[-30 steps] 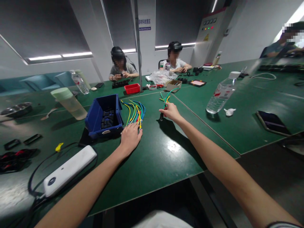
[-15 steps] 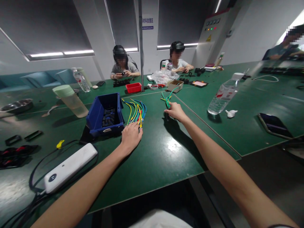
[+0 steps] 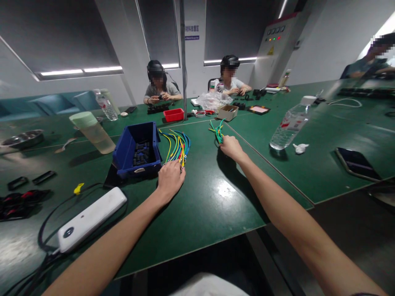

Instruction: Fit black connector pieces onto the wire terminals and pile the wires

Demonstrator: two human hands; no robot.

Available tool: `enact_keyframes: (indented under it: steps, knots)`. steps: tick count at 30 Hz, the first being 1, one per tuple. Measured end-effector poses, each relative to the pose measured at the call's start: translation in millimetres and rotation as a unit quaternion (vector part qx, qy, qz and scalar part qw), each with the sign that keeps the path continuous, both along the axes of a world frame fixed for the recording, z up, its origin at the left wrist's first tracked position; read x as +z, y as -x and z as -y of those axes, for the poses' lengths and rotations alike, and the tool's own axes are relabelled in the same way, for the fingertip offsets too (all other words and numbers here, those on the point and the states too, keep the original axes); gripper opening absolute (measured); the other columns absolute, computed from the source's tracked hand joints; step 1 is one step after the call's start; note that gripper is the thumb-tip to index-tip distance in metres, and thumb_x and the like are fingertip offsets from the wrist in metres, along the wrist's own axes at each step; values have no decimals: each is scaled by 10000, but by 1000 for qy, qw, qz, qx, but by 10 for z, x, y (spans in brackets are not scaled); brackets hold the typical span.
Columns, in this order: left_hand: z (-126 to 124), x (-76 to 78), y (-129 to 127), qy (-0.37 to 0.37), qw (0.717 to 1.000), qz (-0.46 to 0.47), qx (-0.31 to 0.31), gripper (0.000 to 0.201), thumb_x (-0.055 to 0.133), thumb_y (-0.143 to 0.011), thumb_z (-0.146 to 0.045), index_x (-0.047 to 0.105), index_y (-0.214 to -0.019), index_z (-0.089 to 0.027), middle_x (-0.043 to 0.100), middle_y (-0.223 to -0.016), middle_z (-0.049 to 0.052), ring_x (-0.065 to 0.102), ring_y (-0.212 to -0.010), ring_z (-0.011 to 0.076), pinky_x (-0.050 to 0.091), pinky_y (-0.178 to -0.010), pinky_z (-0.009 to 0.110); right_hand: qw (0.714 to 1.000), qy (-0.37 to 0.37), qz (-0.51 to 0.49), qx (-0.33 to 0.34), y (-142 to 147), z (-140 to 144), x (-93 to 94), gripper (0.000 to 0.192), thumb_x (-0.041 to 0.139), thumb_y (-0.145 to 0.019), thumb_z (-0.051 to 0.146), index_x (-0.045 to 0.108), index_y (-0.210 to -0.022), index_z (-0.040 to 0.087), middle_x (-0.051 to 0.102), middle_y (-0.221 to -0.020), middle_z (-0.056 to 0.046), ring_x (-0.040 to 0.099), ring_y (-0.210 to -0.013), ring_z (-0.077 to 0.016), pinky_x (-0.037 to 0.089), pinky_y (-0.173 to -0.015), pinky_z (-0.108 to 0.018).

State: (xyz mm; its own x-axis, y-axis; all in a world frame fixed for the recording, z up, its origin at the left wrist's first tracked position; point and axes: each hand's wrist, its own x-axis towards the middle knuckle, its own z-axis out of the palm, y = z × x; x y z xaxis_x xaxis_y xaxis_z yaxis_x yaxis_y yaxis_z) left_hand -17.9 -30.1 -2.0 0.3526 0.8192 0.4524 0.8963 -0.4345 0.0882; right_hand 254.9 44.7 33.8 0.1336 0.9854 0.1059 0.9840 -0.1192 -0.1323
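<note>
Green work tables (image 3: 200,205) fill a dim room with drawn dark blinds, and I watch from the head camera, the only view I have. My left hand (image 3: 169,179) lies palm down on the mat, fingers loosely curled over the near ends of a fanned bundle of yellow, green and blue wires (image 3: 178,144); I cannot tell whether it pinches any of them. Just left of that bundle, touching it, stands a blue parts bin (image 3: 137,150) with small dark pieces inside. My right hand (image 3: 231,147) reaches farther out and is closed around the base of a smaller bunch of green and yellow wires (image 3: 217,129), which fan up and away from the fist. The two wire bunches lie apart, with bare mat between them.

A white power bank (image 3: 89,220) with a black cable sits near my left forearm. To the right stands a clear water bottle (image 3: 288,125) with a red-and-white label, its print too small to read. A blue sign (image 3: 191,32) on the far wall carries white characters I cannot make out. Two people sit working at the far side.
</note>
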Motion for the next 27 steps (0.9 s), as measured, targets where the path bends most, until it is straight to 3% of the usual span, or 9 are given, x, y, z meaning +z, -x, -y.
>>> enact_keyframes:
  steps: [12, 20, 27]
  knots:
    - [9, 19, -4, -32, 999, 30, -3, 191, 455, -862, -272, 617, -843, -172, 666, -988, 108, 600, -948, 246, 478, -832, 371, 1000, 10, 9, -17, 88, 39, -26, 296, 442, -838, 101, 632, -1060, 61, 627, -1022, -253, 623, -986, -316, 447, -797, -342]
    - [8, 33, 18, -47, 995, 86, -22, 128, 454, -840, -265, 580, -856, -282, 635, -793, 9, 606, -842, 239, 507, -706, 400, 1000, -3, 24, -14, 104, 27, -60, 315, 403, -833, 59, 650, -1028, 71, 637, -1006, -244, 629, -977, -313, 448, -790, -337]
    - [-9, 13, 51, -61, 992, 106, -14, 112, 460, -865, -297, 560, -901, -264, 606, -759, 20, 591, -842, 236, 488, -704, 382, 999, -7, 39, -14, 106, 7, -75, 325, 388, -829, 54, 638, -1037, 63, 595, -1058, -238, 613, -988, -315, 455, -786, -342]
